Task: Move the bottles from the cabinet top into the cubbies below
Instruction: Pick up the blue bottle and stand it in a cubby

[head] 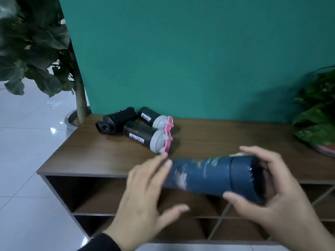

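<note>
A dark blue bottle (208,175) lies sideways in the air just in front of the cabinet top's (108,156) front edge. My right hand (268,200) grips its lid end, thumb below and fingers over the top. My left hand (145,201) is at the bottle's base end with fingers spread, fingertips touching it. Three bottles lie on the cabinet top at the back left: an all-black one (117,119) and two black bottles with grey lids and pink loops, one nearer (143,137), one behind (152,117). The cubbies (101,194) open below the top.
A teal wall stands behind the cabinet. A large potted plant (36,51) stands on the white tiled floor at the left. Another potted plant (319,113) sits on the cabinet top at the far right. Diagonal dividers cross the cubbies at the lower right.
</note>
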